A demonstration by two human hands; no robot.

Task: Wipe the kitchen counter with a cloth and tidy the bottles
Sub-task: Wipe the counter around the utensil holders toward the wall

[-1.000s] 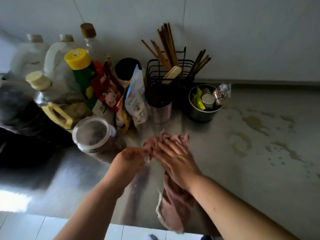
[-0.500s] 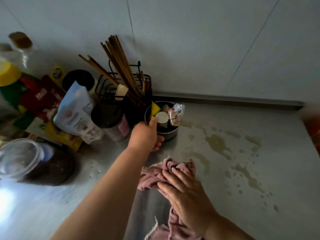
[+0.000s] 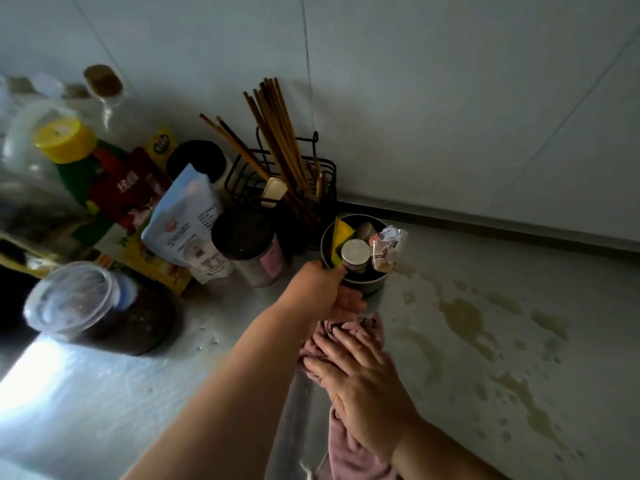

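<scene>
Fingers [image 3: 351, 303] of left hand [image 3: 317, 292]: curled round the near wall of the pot [image 3: 375, 287], thumb laid at its rim; the pot is gripped. Change noted: a second ago this hand lay beside the cloth; half a second ago it was reaching for the pot; now the pot is held. Whether the pot is lifted off the bench [image 3: 104, 393] cannot be told.

Fingers [image 3: 349, 344] of right hand [image 3: 363, 386]: straight and spread, pressed flat on the cloth [image 3: 346, 441]; nothing is gripped. The cloth has been brought forward, so that its bunched front edge now lies just under the left hand, close to the pot's foot.

Meaning for the task, as judged: the pot is being cleared so that the patch beneath it can be wiped. Wiping is under way, not finished.

Spill [image 3: 464, 320]: yellowish pools and drops, right of the pot, not yet reached by the cloth.

Rack [image 3: 277, 174] of chopsticks: just behind the pot.

Bottles [image 3: 64, 140]: crowded among packets at the far left by the wall; judged not yet tidied.
</scene>
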